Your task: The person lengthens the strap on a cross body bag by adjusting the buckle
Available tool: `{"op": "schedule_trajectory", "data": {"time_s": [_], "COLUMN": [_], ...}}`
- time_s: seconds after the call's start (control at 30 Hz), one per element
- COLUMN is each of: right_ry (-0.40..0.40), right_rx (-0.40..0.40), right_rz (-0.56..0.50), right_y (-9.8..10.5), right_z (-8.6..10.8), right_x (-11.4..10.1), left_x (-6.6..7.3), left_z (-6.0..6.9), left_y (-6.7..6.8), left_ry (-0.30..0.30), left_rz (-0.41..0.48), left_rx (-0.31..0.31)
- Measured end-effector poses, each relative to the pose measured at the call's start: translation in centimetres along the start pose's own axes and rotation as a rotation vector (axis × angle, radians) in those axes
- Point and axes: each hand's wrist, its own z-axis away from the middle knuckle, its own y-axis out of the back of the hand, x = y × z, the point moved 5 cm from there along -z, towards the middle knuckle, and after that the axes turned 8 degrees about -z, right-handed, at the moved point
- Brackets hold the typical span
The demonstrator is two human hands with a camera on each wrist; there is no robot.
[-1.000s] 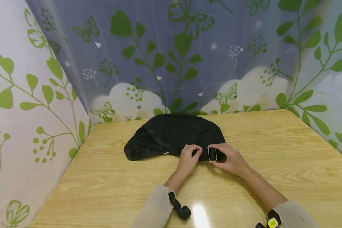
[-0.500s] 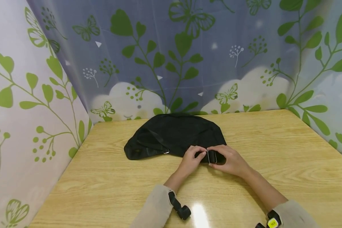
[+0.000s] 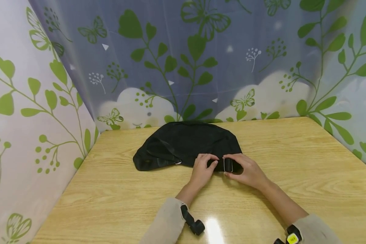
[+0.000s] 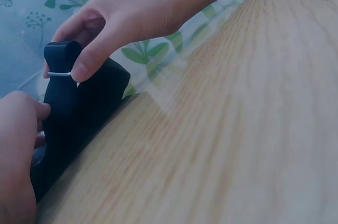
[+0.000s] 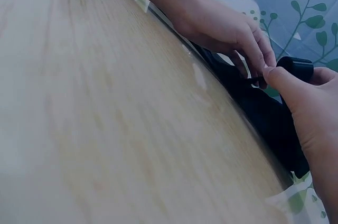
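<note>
A black waist bag (image 3: 195, 139) lies on the wooden table near the back wall. My right hand (image 3: 247, 171) pinches a silver rectangular strap buckle (image 3: 224, 165) by its upper and lower ends, thumb below. A short loop of black webbing strap (image 4: 62, 52) bulges through that buckle in the left wrist view. Just left of it, my left hand (image 3: 201, 169) pinches the strap between thumb and fingers, a small gap apart from the right fingertips. Another metal ring (image 3: 178, 162) shows on the bag's lower edge, left of both hands.
The pale wood-grain table (image 3: 109, 203) spreads in front of and to both sides of the bag. A patterned cloth wall (image 3: 158, 67) with leaves and butterflies stands right behind it. Black bands with small devices (image 3: 196, 227) sit on both wrists.
Half a second ago my left fingers came right, up to the buckle; now they have drawn back left along the strap. The right hand keeps its pinch, nearly still. The bag stays put.
</note>
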Motion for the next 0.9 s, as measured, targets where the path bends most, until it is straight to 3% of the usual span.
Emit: {"op": "schedule_trajectory", "data": {"time_s": [0.17, 0.3, 0.53, 0.63, 0.8, 0.9], "right_ry": [0.003, -0.012, -0.012, -0.018, -0.015, -0.012], "right_rx": [-0.028, -0.043, -0.015, -0.017, -0.024, -0.038], "right_rz": [0.014, 0.028, 0.029, 0.023, 0.027, 0.038], "right_y": [-0.14, -0.20, -0.03, 0.03, 0.01, -0.11], "right_z": [0.06, 0.07, 0.02, 0.00, 0.02, 0.04], "right_x": [0.10, 0.11, -0.01, -0.05, -0.10, -0.06], "left_x": [0.27, 0.40, -0.03, -0.16, -0.19, 0.00], "left_z": [0.04, 0.09, 0.04, -0.04, -0.03, 0.03], "left_y": [-0.06, -0.02, 0.02, 0.02, 0.05, 0.02], "left_ry": [-0.064, -0.106, -0.043, -0.030, -0.018, -0.060], "left_rz": [0.071, 0.056, -0.111, -0.144, -0.046, 0.030], "left_rx": [-0.026, -0.019, 0.026, 0.029, 0.020, 0.012]}}
